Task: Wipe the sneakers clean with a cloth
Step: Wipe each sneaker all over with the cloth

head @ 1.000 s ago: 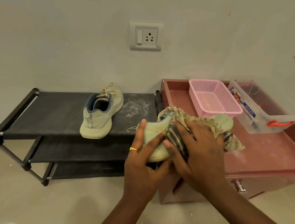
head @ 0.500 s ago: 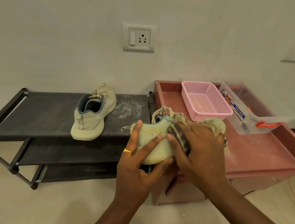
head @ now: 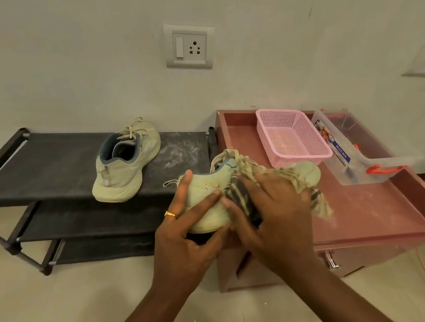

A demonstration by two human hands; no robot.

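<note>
Left grip holds sneaker at heel end, thumb under sole. Right grip holds bunched cloth against its side. Second sneaker on top shelf of black shoe rack. Pink basket, clear box on red surface.

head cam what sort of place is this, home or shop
Likely a home, perhaps by the entrance: a shoe rack holding a sneaker stands against a wall with a socket, beside a low cabinet.
</note>
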